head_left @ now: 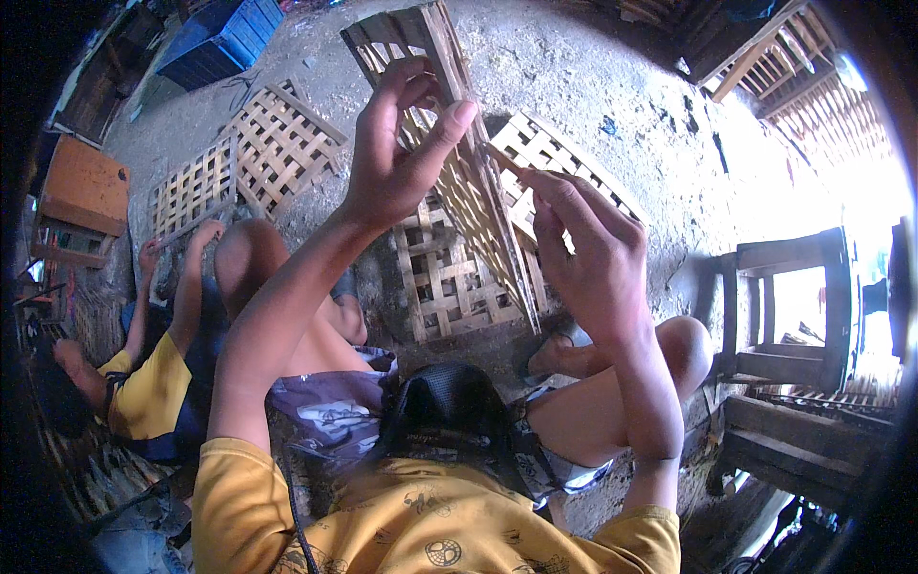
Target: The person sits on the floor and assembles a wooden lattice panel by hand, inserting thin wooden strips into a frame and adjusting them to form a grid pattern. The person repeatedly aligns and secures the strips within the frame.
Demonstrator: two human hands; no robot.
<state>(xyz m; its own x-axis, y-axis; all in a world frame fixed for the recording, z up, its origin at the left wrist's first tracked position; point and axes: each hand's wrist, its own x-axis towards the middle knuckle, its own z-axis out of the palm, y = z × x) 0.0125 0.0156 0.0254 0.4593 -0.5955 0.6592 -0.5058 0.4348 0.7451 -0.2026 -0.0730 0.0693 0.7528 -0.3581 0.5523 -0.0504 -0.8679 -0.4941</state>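
"Hands, how are they?"
"Left hand point(397, 158) curls half open at tilted woven panel point(469, 206); its grip I cannot tell. Right hand point(588, 234) pinches thin stick point(507, 161) by panel's edge."
"Panel is where?"
"Between hands; bare ground point(598, 81) lies beyond."

Rough grey floor point(574, 57), dark wooden stool point(784, 253), glaring white light point(765, 196) at right

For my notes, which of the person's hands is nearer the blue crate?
Left. The blue crate is at the upper left; the left hand is to its lower right in the picture, the right hand farther right and lower.
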